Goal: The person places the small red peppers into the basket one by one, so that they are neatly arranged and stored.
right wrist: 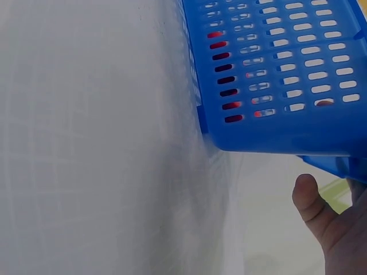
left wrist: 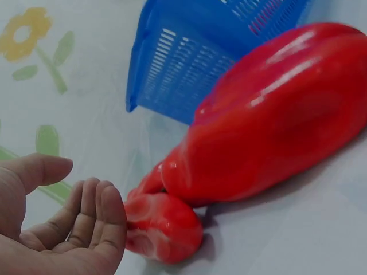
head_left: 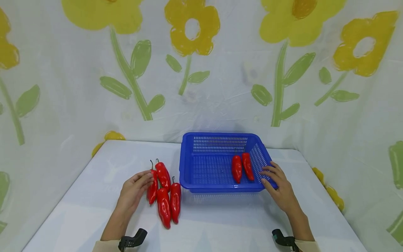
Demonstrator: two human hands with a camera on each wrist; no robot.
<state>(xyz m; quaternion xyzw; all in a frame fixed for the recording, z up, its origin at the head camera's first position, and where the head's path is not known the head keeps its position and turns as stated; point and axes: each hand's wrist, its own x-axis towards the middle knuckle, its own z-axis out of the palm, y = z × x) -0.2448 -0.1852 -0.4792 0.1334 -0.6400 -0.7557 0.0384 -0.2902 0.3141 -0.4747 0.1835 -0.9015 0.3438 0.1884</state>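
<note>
My left hand (head_left: 133, 192) is at the leftmost red chili pepper (head_left: 152, 190), its bent fingertips at the side of the pepper and its thumb apart from them. In the left wrist view, that pepper (left wrist: 169, 229) shows its rounded end past the fingers, with a larger-looking pepper (left wrist: 281, 114) beside it. Several glossy red peppers lie close together here, stems pointing away. My right hand (head_left: 280, 187) rests its fingers over the right rim of the blue plastic basket (head_left: 185, 161). Below the basket's edge in the right wrist view, the thumb (right wrist: 312, 206) stands apart from the slotted wall.
Two red peppers (head_left: 237, 169) lie inside the basket, toward its right side. Under everything is a white-covered table (head_left: 220, 224). A white curtain (head_left: 226, 98) printed with yellow flowers hangs behind the table and along its sides.
</note>
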